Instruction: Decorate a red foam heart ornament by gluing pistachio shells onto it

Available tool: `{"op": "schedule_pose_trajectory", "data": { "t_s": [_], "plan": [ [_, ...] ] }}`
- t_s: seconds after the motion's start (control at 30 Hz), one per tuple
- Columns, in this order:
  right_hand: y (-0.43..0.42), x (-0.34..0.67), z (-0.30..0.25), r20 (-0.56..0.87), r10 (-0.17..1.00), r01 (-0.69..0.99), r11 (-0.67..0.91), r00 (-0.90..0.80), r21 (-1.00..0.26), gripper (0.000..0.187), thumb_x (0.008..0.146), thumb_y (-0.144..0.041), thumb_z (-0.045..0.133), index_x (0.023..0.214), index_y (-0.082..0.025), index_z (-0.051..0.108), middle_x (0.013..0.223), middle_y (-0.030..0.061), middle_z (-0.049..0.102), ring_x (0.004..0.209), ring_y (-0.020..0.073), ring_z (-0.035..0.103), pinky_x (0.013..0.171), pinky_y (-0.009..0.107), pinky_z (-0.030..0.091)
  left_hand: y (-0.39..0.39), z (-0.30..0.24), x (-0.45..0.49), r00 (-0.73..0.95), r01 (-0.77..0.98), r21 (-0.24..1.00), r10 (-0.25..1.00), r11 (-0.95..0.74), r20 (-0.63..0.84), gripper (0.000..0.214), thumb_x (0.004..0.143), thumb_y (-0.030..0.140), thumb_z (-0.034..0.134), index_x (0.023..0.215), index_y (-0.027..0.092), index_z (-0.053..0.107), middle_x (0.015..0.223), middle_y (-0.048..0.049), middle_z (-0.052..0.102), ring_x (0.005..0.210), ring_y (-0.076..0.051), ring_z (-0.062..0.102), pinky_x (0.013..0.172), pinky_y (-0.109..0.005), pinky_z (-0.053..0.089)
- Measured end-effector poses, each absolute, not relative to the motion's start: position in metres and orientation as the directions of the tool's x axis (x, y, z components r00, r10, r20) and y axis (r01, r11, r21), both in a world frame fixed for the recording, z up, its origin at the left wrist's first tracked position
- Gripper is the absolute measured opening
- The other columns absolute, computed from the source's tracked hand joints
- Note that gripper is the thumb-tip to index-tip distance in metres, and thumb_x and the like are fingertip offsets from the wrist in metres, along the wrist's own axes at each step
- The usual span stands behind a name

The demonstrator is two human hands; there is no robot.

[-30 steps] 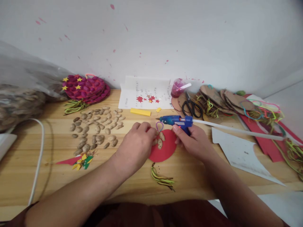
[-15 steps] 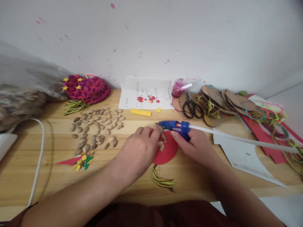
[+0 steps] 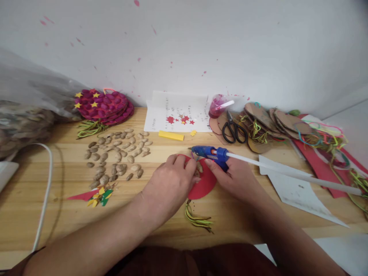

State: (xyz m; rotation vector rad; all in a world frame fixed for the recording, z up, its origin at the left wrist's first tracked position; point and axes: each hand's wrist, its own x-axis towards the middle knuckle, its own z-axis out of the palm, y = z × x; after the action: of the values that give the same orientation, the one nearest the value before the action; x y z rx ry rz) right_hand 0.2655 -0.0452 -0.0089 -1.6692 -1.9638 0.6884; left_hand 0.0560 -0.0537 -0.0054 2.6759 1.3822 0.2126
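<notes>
A red paper disc (image 3: 205, 183) lies on the wooden table (image 3: 161, 218) in front of me, with a couple of peanut shells (image 3: 199, 167) stuck near its top. My left hand (image 3: 169, 186) rests on the disc's left part, fingers curled down on a shell there. My right hand (image 3: 237, 177) grips a blue hot glue gun (image 3: 211, 152), its nozzle pointing left over the disc's top edge. A long white glue stick (image 3: 290, 173) juts from the gun's back to the right.
Several loose peanut shells (image 3: 117, 153) lie to the left. Finished purple discs with yellow stars (image 3: 102, 105) sit at back left, a printed sheet (image 3: 178, 113), black scissors (image 3: 234, 130) and cardboard discs with cords (image 3: 273, 122) at back right. A white cable (image 3: 44, 195) runs at left.
The glue gun has dropped a little and moved left over the disc's top edge. My left hand has shifted slightly right onto the disc, covering more of the shells.
</notes>
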Motion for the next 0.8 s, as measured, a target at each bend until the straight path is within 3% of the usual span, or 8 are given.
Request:
{"op": "schedule_pose_trajectory", "data": {
  "t_s": [0.3,0.57,0.8],
  "plan": [
    [-0.038,0.268,-0.006,-0.018,0.975,0.757,0.162,-0.223,-0.633,0.037,0.098,-0.048,0.051,0.08,-0.021,0.068,0.077,0.0057,0.072,0.075,0.0223,0.064,0.071,0.034,0.046,-0.054,-0.004,0.057,0.581,0.792,0.173,0.81,-0.585,0.077,0.025,0.099,0.027,0.06,0.118,0.011,0.064,0.111,-0.0159,0.068,0.103,-0.033,0.064,0.085,-0.049,0.061],
    [-0.038,0.276,-0.017,-0.221,0.971,0.597,-0.127,-0.086,-0.792,0.056,0.094,-0.069,0.053,0.066,-0.022,0.057,0.056,0.0018,0.064,0.053,0.0167,0.058,0.054,0.03,0.042,-0.055,0.0,0.056,0.581,0.794,0.204,0.814,-0.573,0.024,0.031,0.1,0.027,0.059,0.126,0.011,0.062,0.115,-0.0169,0.067,0.112,-0.033,0.064,0.091,-0.049,0.06],
    [-0.036,0.276,-0.013,-0.319,0.947,0.471,-0.265,-0.037,-0.841,0.057,0.087,-0.076,0.058,0.075,-0.021,0.06,0.055,0.0015,0.065,0.048,0.0151,0.057,0.049,0.028,0.043,-0.053,-0.003,0.055,0.568,0.802,0.2,0.822,-0.563,0.037,0.028,0.101,0.028,0.058,0.123,0.013,0.062,0.112,-0.016,0.069,0.108,-0.031,0.065,0.09,-0.048,0.06]
  ]
}}
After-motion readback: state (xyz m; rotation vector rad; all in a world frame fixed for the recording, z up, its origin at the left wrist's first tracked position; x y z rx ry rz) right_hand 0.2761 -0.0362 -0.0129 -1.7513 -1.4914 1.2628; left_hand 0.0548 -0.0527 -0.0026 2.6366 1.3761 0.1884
